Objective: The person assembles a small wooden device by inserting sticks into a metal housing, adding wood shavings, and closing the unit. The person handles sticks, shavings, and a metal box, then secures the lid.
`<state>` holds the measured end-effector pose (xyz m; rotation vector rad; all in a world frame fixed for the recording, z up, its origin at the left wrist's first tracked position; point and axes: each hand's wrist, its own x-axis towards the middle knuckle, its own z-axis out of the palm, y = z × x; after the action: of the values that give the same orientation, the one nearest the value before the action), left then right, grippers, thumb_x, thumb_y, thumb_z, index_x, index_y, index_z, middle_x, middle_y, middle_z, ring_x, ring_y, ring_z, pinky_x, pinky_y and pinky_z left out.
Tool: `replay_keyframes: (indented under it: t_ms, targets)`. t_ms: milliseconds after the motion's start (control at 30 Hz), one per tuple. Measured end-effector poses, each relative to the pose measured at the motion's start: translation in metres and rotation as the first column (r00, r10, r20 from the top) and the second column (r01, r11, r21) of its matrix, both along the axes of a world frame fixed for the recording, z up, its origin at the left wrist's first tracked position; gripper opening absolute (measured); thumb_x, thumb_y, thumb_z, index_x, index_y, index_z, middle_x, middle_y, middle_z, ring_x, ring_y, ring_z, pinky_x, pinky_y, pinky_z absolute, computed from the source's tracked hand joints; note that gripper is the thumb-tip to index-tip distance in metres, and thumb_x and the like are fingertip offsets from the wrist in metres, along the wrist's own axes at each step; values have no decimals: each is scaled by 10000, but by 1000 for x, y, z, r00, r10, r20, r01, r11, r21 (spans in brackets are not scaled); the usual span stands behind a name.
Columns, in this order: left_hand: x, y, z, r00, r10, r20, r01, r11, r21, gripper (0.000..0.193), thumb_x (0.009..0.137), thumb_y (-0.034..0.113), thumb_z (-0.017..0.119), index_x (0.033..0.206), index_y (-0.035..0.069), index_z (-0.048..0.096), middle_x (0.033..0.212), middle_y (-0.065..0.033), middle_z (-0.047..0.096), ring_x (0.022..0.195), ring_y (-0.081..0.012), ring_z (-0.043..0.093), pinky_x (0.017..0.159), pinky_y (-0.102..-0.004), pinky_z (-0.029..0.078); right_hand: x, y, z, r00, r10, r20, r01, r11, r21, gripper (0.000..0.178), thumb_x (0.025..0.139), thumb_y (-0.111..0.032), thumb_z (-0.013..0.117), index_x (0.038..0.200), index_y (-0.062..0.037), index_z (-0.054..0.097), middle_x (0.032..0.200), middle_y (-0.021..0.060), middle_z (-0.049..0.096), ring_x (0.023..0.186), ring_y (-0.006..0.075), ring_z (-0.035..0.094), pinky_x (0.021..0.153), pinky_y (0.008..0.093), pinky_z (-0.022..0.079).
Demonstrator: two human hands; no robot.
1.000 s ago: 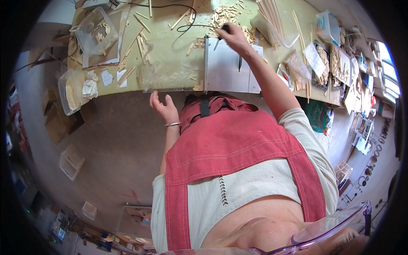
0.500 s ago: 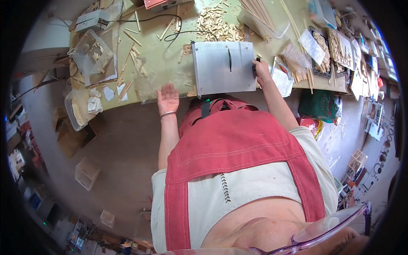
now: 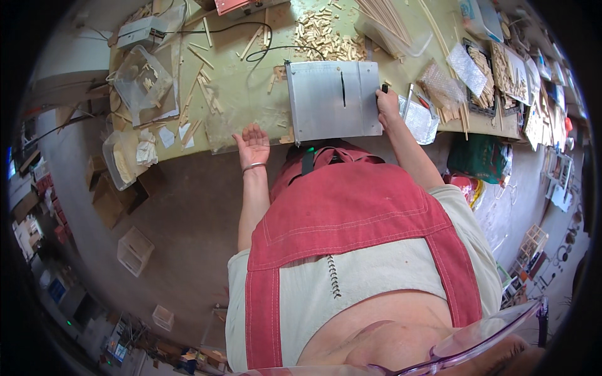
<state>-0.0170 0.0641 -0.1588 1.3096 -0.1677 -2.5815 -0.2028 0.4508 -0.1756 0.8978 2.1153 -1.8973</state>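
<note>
A silver metal box-like table [image 3: 316,103] with a narrow dark slot [image 3: 343,89] in its top stands at the front edge of the workbench. My right hand [image 3: 389,106] is closed around a small black handle [image 3: 385,89] at its right side. To the left of it, my left hand [image 3: 253,145] is held palm up by the bench edge, fingers spread and slightly curled, holding nothing. Beyond the metal table lies a heap of short wooden pieces [image 3: 323,37]. What lies under the metal top is hidden.
Clear plastic tubs [image 3: 143,75], loose wooden sticks [image 3: 202,84] and a black cable [image 3: 276,47] are on the green bench [image 3: 241,84]. At right are bubble wrap [image 3: 439,88], trays of wood pieces [image 3: 481,75] and a dark green bag [image 3: 471,153] below.
My left hand's fingers have curled a little more and its thumb stands out further. My right hand stays on the handle. The whole view has shifted slightly.
</note>
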Motion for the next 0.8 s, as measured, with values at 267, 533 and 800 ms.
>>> replay_keyframes:
  t_ms: [267, 533, 800]
  targets:
    - [3, -3, -2, 1000, -13, -9, 13, 1000, 7, 421, 908, 542, 594, 909, 124, 648, 1082, -13, 697, 1078, -213, 635, 933, -454, 494, 9, -6, 19, 999, 45, 2, -45, 994, 101, 125, 855, -54, 582, 916, 35, 644, 833, 71, 630, 728, 171, 569, 648, 345, 458]
    - [0, -3, 2, 998, -10, 61, 10, 1000, 5, 426, 909, 539, 596, 892, 115, 640, 1076, -23, 697, 1073, -220, 635, 936, -455, 493, 6, -4, 12, 999, 28, 44, -33, 990, 135, 109, 850, -67, 586, 869, 30, 634, 789, 60, 611, 691, 159, 543, 616, 358, 437]
    - [3, -7, -3, 1000, 0, 12, -1, 1000, 30, 425, 901, 524, 614, 900, 99, 637, 1075, -50, 696, 1062, -248, 636, 935, -479, 490, 4, -4, 15, 997, 38, 60, -43, 996, 83, 101, 842, -67, 587, 852, 21, 634, 764, 47, 598, 672, 158, 535, 605, 353, 432]
